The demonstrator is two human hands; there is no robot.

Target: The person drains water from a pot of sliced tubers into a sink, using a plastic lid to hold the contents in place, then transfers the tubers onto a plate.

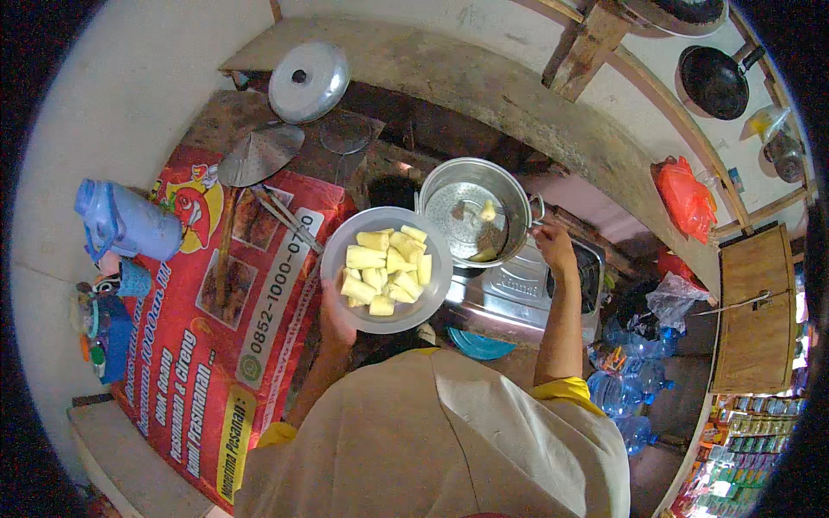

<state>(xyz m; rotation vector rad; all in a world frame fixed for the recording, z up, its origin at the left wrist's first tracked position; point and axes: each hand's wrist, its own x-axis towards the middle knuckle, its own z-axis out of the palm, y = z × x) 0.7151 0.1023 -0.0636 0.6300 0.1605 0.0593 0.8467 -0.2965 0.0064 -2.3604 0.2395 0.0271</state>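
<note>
My left hand (338, 318) grips the near left side of a pale plastic bowl (331, 259). The bowl is heaped with pale yellow chunks that look like peeled cassava (387, 267). Just right of it stands a metal steamer pot (476, 243) with a perforated plate inside and a little water showing. At the pot's right rim, my right hand (556, 249) holds a fork (500, 210), its handle mostly hidden by the fingers. The fork's tines meet a single cassava piece (488, 211) inside the pot; whether they pierce it, I cannot tell.
Under the pot is a Rinnai gas stove (518, 291). A red printed banner (265, 259) covers the left table, bearing tongs (291, 220), a metal cone (262, 155) and a blue pitcher (133, 217). A pot lid (309, 83) lies behind. Blue water bottles (615, 392) stand right.
</note>
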